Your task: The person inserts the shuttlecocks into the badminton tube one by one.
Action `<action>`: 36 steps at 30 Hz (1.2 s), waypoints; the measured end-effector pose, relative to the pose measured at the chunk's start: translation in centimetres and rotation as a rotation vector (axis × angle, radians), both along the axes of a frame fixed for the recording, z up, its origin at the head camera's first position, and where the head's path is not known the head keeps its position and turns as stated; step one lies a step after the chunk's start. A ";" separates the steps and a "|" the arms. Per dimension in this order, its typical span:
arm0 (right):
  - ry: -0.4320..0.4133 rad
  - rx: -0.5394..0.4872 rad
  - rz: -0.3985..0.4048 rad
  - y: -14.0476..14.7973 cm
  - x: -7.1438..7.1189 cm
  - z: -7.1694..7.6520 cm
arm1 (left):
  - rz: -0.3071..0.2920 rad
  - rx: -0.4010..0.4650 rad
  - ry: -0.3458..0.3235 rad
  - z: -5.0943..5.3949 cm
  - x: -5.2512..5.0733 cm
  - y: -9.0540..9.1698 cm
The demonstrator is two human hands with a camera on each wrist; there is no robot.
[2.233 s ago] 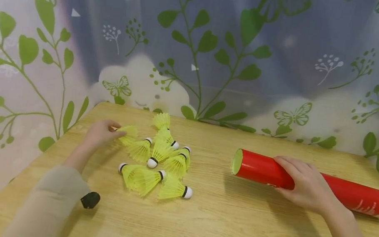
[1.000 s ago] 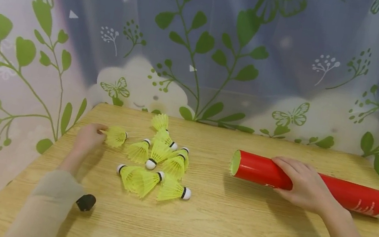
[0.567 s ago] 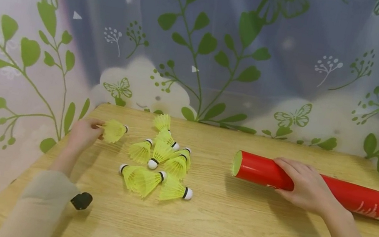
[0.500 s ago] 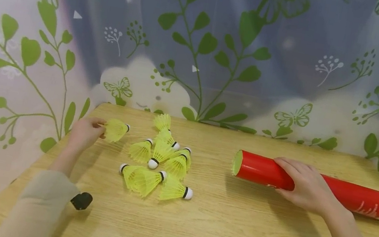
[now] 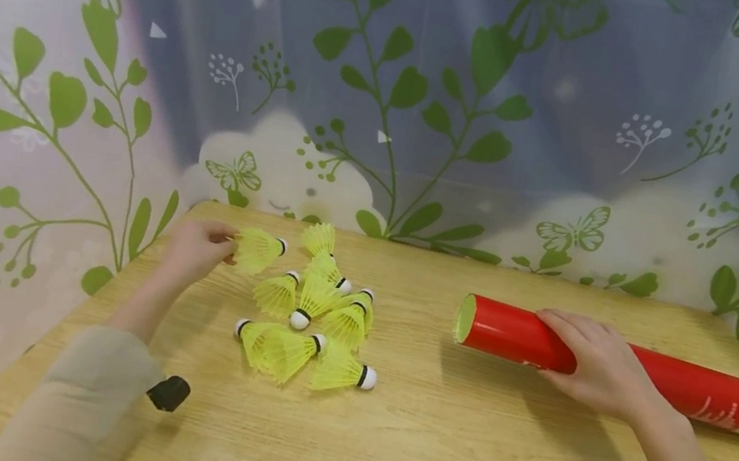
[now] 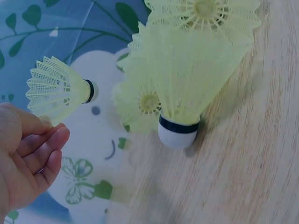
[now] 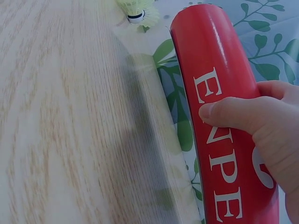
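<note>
Where under right hand [image 5: 601,366], tube [image 5: 684,381] hidden.

I see a homelike corner, room unclear: leaf-and-butterfly-print curtain [image 5: 431,93] across the frame's top, wood-grain table [image 5: 448,459] below.

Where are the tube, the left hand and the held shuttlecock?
Tube [image 7: 224,163]: right wrist view, lettered wall.
Left hand [image 5: 196,248]: head view, back of hand.
Held shuttlecock [image 6: 58,91]: left wrist view, skirt.
</note>
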State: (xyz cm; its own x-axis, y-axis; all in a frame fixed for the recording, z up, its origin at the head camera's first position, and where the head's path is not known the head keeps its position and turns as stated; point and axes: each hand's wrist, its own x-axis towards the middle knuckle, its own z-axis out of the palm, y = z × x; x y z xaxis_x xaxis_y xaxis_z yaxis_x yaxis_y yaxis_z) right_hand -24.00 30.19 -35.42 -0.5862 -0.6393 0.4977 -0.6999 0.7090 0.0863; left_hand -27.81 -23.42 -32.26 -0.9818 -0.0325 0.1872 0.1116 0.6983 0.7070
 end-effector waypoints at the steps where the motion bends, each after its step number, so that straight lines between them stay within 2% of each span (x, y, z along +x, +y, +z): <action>1: 0.001 0.000 0.001 0.0 0.0 -0.1 | -0.008 0.004 -0.004 0.0 0.0 0.2; 10: 0.000 -0.001 -0.013 0.1 0.0 -0.1 | -0.043 0.081 -0.036 0.6 0.1 2.6; 13: -0.005 0.001 -0.013 0.1 0.1 0.0 | -0.070 0.118 -0.041 0.7 0.0 3.7; 20: 0.002 -0.004 -0.009 0.1 0.1 0.4 | -0.149 0.143 0.001 0.9 -0.1 6.7; 25: 0.010 -0.021 0.013 0.2 0.0 0.5 | -0.202 0.167 -0.024 0.9 0.2 8.8; 36: 0.023 -0.045 0.054 0.0 0.0 0.7 | -0.309 0.194 -0.048 0.3 0.7 13.0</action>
